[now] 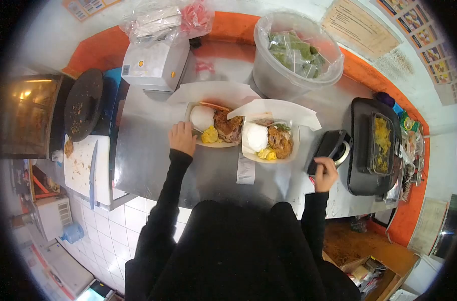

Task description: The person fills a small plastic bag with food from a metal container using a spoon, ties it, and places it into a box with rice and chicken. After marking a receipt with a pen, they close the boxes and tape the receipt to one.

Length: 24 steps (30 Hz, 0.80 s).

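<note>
Two opened paper boxes of food sit side by side on the steel table. The left box holds white rice, browned meat and something yellow; the right box holds much the same. My left hand rests at the left edge of the left box, its fingers spread. To the right of the boxes, my right hand is beside a black tape dispenser, fingers bent; whether it holds anything is hidden. A printed receipt lies below the right box.
A white printer and a large clear tub of green packets stand at the back. At left are a knife on a white cutting board and a black round lid. A yellow-filled container sits right.
</note>
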Motion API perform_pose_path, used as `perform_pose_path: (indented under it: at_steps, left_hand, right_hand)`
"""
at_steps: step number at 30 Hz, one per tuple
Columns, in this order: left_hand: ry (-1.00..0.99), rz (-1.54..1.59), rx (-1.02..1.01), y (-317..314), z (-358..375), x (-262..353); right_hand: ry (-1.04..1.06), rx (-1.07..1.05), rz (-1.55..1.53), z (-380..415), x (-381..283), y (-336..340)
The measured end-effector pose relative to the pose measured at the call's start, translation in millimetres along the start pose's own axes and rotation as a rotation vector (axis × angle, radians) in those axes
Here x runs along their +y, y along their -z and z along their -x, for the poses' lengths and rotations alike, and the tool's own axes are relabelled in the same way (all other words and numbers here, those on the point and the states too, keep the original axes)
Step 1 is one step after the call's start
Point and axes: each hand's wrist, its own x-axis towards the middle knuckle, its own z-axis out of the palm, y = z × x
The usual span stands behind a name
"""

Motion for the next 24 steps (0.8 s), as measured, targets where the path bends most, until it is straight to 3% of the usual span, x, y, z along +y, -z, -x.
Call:
perform_pose_path:
  at_steps: [1,3,5,7,9,11,13,15,17,18,19,21,23,24]
  left_hand:
    - [-0.009,0.001,-0.001,1,7,3]
    - [0.048,0.129,0.212,3,34,11]
    - [0.247,0.495,0.121,37,60,67]
    - [0.434,0.765,-0.303,-12,93,91]
    - [0.244,0.867,-0.205,-96,132,102]
    - [0.285,0.825,-0.269,-81,128,124]
    - [0.329,0.788,-0.327,-89,133,128]
    - [0.413,1.038,-0.359,-109,137,121]
    - [0.404,0.922,-0.361,-103,142,122]
    - [0.394,0.807,-0.373,-90,143,124]
    - [0.403,0.806,-0.369,-80,147,127]
    - [0.171,0.367,-0.121,-64,157,133]
    - [0.100,0.386,-0.087,-57,164,128]
    - [0.018,0.408,-0.071,-56,172,126]
  right_hand:
    - [-0.064,0.040,0.026,19,11,14]
    - [-0.452,0.098,0.120,51,19,40]
    - [-0.396,-0.093,0.325,89,57,59]
    - [-0.340,-0.161,0.295,124,86,57]
    - [-0.219,-0.211,0.355,135,88,47]
    - [-0.282,-0.217,0.296,134,82,38]
    - [-0.370,-0.236,0.440,133,80,32]
    - [-0.353,-0.284,0.530,134,74,37]
    - [-0.576,-0.480,0.441,144,75,45]
    - [-0.534,-0.443,0.242,149,68,48]
    - [-0.662,-0.517,0.032,143,50,53]
    - [-0.748,-0.500,-0.424,130,12,50]
    - [-0.664,-0.350,-0.904,125,-5,21]
    - [-0.654,-0.326,-0.985,125,-7,1]
